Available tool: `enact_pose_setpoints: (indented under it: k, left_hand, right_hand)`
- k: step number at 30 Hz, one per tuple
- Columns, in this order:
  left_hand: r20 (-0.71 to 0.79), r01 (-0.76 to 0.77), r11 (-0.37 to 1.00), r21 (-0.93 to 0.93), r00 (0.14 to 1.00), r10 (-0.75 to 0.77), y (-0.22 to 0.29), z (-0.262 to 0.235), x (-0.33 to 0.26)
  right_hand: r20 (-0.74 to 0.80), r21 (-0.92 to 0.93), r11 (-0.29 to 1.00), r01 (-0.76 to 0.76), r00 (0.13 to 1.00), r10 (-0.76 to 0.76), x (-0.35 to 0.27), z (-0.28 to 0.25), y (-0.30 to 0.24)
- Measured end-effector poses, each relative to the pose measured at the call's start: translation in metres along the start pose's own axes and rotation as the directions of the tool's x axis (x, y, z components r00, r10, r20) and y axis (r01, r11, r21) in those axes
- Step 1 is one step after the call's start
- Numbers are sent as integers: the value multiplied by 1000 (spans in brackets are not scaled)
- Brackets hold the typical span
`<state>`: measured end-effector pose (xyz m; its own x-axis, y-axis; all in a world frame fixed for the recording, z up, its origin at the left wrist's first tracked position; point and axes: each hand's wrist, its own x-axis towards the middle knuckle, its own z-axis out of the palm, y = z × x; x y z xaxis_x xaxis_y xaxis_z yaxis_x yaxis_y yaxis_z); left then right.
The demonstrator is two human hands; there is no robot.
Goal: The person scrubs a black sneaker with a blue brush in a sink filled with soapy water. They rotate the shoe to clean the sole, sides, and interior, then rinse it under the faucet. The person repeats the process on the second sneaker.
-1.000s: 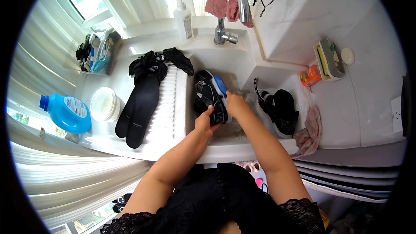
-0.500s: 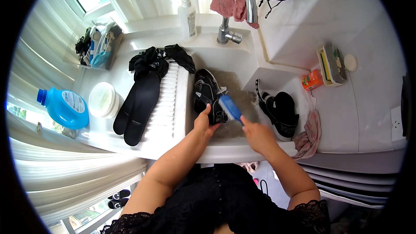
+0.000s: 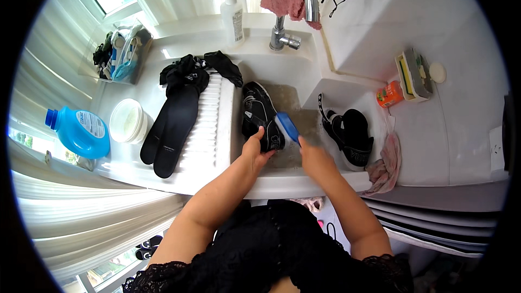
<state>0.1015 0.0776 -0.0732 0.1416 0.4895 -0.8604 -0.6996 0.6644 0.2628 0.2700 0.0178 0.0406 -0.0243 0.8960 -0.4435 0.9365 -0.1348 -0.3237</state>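
My left hand [image 3: 256,149] grips the near end of a black shoe [image 3: 256,109] inside the sink [image 3: 277,68], thumb on top. White trim lines mark the shoe, and it lies above murky grey water [image 3: 296,100]. In my right hand [image 3: 317,158] is a blue scrubbing brush [image 3: 288,126] with pale bristles, held by its near end. Its bristles meet the right side of the shoe. A second black shoe [image 3: 350,135] rests on the ledge at the sink's right.
Black insoles [image 3: 176,130] and black cloth [image 3: 187,76] lie on the ribbed washboard [image 3: 209,130]. Farther left stand a blue detergent bottle [image 3: 81,133], a white tub [image 3: 128,121] and a clear box [image 3: 122,57]. A pink cloth hangs over the faucet [image 3: 281,38]; an orange bottle [image 3: 389,94] stands right.
The brush has shifted slightly along the shoe's right side, turning a little, and my right hand has moved slightly left. My left hand keeps its hold on the shoe.
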Motion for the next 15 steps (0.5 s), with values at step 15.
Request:
enact_pose_setpoints:
  k: [15]
  left_hand:
    - [35, 5, 1000, -20, 999, -4, -1, 2, 2]
  right_hand:
    - [-109, 84, 991, 108, 989, -99, -18, 9, -11]
